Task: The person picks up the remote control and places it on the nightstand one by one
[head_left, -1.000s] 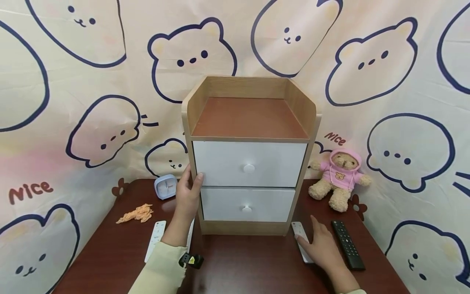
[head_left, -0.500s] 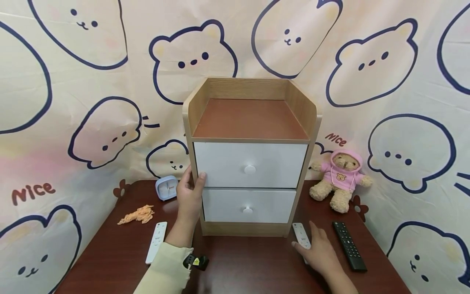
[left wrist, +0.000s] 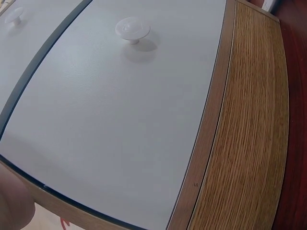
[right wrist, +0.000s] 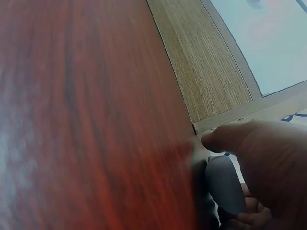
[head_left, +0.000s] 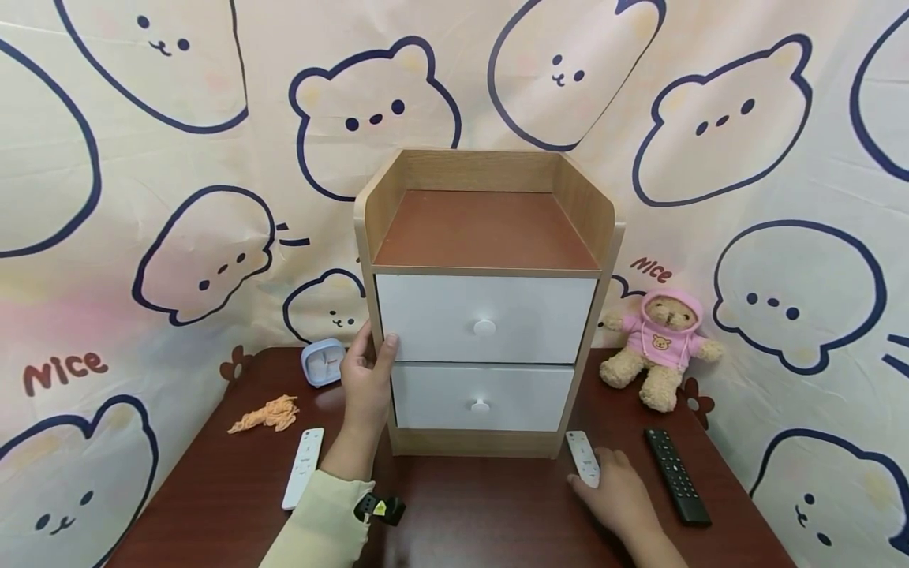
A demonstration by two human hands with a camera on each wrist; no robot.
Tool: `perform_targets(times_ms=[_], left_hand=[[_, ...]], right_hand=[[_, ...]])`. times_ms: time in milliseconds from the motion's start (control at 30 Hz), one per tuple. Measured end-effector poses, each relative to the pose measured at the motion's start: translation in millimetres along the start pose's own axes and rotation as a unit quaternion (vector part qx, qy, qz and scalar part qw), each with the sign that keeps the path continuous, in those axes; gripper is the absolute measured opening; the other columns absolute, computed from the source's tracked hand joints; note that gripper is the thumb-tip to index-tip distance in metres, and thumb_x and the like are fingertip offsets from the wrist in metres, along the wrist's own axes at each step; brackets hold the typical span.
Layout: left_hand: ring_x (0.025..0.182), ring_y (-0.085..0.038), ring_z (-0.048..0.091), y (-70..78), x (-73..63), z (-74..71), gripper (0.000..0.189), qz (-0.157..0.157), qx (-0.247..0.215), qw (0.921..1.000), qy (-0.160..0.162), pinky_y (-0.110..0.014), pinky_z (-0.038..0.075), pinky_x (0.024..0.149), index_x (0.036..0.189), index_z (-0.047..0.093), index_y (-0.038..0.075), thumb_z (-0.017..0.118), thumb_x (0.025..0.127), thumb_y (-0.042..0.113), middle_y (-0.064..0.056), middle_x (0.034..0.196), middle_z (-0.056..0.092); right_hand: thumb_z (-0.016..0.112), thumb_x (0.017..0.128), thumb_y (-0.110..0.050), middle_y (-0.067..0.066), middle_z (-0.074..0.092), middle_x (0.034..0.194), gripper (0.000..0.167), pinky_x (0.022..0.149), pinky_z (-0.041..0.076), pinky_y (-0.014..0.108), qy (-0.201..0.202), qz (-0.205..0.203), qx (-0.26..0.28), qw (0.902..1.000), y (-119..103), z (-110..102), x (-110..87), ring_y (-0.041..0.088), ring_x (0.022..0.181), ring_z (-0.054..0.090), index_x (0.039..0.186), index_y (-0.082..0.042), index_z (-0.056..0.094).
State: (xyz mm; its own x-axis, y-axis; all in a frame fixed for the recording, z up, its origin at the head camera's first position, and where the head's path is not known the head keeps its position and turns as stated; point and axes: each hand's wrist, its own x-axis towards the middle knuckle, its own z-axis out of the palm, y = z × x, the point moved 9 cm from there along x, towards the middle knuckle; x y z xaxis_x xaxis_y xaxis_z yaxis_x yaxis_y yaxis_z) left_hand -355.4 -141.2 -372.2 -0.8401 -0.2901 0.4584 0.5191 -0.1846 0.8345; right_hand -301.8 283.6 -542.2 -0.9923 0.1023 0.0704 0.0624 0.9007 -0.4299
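A small wooden cabinet (head_left: 485, 233) with two white drawers stands in the middle of the table, both drawers pushed in. My left hand (head_left: 366, 390) holds its left side, thumb over the front edge and fingers along the side panel. In the left wrist view the thumb (left wrist: 14, 201) shows at the lower left, beside a drawer front. By the cabinet's lower right corner lies a white remote control (head_left: 584, 456). My right hand (head_left: 616, 493) grips its near end, thumb on the left and fingers curled on the right. The right wrist view shows the remote's end (right wrist: 225, 184) between thumb and fingers.
A black remote (head_left: 677, 477) lies right of my right hand. Behind it sits a teddy bear (head_left: 658, 343) in a pink hoodie. To the left are another white remote (head_left: 303, 469), an orange bundle of cord (head_left: 266, 414) and a light blue case (head_left: 323, 363).
My right hand's fingers have curled from stretched out beside the white remote to round its near end. The left hand keeps its place on the cabinet.
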Motion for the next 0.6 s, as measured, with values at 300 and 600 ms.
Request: perform_targets(times_ms=[300, 600], left_hand=[[0.131, -0.018, 0.058, 1.7, 0.4, 1.4, 0.047, 0.0, 0.004, 1.0, -0.007, -0.023, 0.049, 0.105, 0.154, 0.061, 0.01, 0.069, 0.108, 0.014, 0.0, 0.136, 0.067], [0.131, -0.018, 0.058, -2.1, -1.1, -1.2, 0.048, -0.009, 0.011, 0.9999, -0.003, -0.022, 0.05, 0.105, 0.155, 0.06, 0.009, 0.069, 0.108, 0.013, 0.002, 0.135, 0.067]], right_hand=[[0.084, 0.091, -0.041, 0.024, 0.072, 0.12, 0.067, 0.083, 0.056, 0.056, 0.028, 0.004, -0.011, 0.9995, 3.1, -5.1, -0.7, 0.032, 0.098, 0.071, 0.132, 0.009, 0.068], [0.085, 0.088, -0.04, 0.022, 0.073, 0.113, 0.064, 0.077, 0.055, 0.052, 0.039, 0.024, 0.006, 0.9989, 9.6, -8.8, 0.8, 0.031, 0.093, 0.071, 0.127, 0.009, 0.071]])
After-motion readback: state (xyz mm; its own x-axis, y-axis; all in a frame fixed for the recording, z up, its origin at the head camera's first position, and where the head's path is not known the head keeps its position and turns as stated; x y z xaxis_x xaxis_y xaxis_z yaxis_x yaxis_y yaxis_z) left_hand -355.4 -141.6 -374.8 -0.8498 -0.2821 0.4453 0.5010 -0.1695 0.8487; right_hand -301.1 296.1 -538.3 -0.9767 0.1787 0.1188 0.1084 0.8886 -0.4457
